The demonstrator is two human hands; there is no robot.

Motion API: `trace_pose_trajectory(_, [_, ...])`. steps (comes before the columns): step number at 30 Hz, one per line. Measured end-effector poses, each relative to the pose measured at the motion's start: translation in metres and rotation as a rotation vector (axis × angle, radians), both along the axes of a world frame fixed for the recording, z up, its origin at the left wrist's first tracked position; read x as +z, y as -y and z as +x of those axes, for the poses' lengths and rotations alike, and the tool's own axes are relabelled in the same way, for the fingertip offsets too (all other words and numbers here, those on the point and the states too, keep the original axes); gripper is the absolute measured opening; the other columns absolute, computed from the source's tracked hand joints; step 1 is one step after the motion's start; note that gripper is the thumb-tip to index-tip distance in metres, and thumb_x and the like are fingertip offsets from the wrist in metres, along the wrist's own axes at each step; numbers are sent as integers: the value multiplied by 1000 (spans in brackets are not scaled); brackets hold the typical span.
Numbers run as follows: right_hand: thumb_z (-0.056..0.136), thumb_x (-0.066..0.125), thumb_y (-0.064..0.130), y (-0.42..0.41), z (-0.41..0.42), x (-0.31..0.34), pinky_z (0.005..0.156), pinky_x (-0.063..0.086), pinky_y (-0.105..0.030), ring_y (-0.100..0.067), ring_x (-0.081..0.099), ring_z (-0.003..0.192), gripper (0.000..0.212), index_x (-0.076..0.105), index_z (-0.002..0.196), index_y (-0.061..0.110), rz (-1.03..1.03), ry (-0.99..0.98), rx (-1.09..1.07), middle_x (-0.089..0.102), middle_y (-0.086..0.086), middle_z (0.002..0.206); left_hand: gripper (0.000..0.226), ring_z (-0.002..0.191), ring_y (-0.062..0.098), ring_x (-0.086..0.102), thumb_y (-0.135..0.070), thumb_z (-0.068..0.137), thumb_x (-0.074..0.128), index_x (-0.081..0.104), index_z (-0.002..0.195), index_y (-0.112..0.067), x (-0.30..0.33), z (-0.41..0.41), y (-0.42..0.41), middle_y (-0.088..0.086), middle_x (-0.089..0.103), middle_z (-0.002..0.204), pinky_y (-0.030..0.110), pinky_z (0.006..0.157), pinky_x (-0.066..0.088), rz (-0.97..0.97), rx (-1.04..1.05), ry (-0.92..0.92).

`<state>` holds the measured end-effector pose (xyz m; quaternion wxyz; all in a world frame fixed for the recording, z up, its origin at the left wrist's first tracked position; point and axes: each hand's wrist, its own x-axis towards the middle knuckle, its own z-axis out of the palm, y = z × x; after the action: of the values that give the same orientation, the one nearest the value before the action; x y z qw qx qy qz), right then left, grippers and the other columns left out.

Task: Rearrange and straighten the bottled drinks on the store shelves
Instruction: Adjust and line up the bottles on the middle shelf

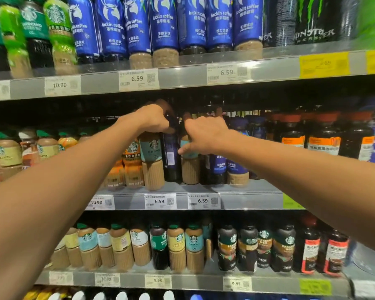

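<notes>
Left hand (154, 119): fingers closed over teal-labelled bottle (151, 156) cap, middle shelf (247, 200) front edge.
Right hand (206, 135): pinching second teal bottle (189, 167).
Between: dark bottle (171, 156).

Bright, even store light is falling from above; the recess under the top shelf (182, 81) is sitting in deep shadow. Motion blur is smearing the bottles (15, 37) at the upper left corner, and wide-angle distortion is bowing the shelf edges.

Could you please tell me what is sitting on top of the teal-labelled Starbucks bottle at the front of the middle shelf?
The left hand is closed over the top of the teal-labelled Starbucks bottle, so its cap is hidden. The right hand covers the neighbouring bottle.
</notes>
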<state>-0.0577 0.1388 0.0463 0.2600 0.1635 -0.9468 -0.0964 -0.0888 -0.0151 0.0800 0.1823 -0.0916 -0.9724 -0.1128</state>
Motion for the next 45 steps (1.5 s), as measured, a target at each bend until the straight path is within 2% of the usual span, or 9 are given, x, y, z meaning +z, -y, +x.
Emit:
trace_pose_trajectory(4, [83, 63, 67, -7, -3, 7, 72, 39, -38, -24, 50, 88, 57, 40, 103, 18, -32, 118, -36, 51, -2, 97, 41, 92, 22, 61, -35, 81, 72, 59, 117, -21, -2, -2, -2, 5, 63, 102, 39, 81, 54, 49, -60, 61])
trace_pose_trajectory(11, [93, 59, 49, -19, -14, 13, 80, 44, -33, -21, 56, 102, 51, 50, 130, 15, -187, 227, 73, 54, -1, 108, 48, 97, 25, 62, -37, 75, 68, 56, 120, -26, 0, 2, 1, 7, 63, 111, 47, 89, 53, 74, -98, 171])
trace_pose_trajectory(16, [95, 60, 40, -18, -20, 17, 81, 47, -32, -19, 56, 99, 44, 50, 131, 16, -256, 301, 96, 57, -1, 109, 62, 99, 20, 64, -53, 59, 63, 63, 116, -28, -3, 10, 2, -1, 68, 108, 46, 90, 54, 143, -196, 5])
trace_pose_trajectory(22, [83, 73, 30, -28, -14, 25, 81, 48, -31, -19, 56, 103, 64, 43, 138, 15, -277, 390, 193, 57, -2, 119, 37, 103, 17, 60, -28, 89, 67, 62, 123, -14, 7, 31, 1, 0, 63, 111, 33, 85, 49, 163, -353, -112])
trace_pose_trajectory(28, [85, 75, 24, -33, -2, 28, 80, 52, -29, -19, 69, 88, 33, 64, 107, 3, -485, 533, 436, 71, -8, 96, 38, 93, 10, 62, -39, 92, 62, 63, 121, -15, -11, 34, -5, -1, 65, 109, 23, 73, 46, 203, -413, -216])
trace_pose_trajectory(31, [87, 74, 30, -40, 2, 31, 62, 44, -16, -4, 62, 62, 26, 67, 83, 5, -575, 467, 521, 66, 7, 65, 41, 96, 10, 62, -41, 91, 64, 64, 121, -14, -14, 39, -14, -2, 66, 109, 25, 77, 48, 216, -468, -251])
trace_pose_trajectory(36, [79, 78, 48, -54, 6, 26, 67, 45, -32, -34, 66, 73, 60, 67, 91, -11, -646, 351, 447, 70, -22, 81, 51, 102, 21, 64, -54, 86, 47, 71, 108, -15, -11, 22, 0, 7, 71, 107, 38, 90, 47, 636, -337, -161])
trace_pose_trajectory(40, [81, 77, 45, -60, 11, 31, 72, 49, -29, -32, 70, 87, 56, 69, 98, -8, -625, 389, 404, 73, -22, 95, 54, 115, 29, 56, -11, 86, 58, 50, 138, -22, -9, 8, -18, 10, 59, 127, 37, 89, 46, 93, -153, 37])
trace_pose_trajectory(45, [81, 76, 47, -60, 9, 37, 81, 56, -35, -23, 73, 81, 48, 70, 100, 3, -572, 386, 356, 75, -10, 91, 35, 96, 21, 59, -27, 78, 76, 58, 108, -21, 0, 0, -42, 6, 65, 104, 39, 90, 48, -50, -150, 229])
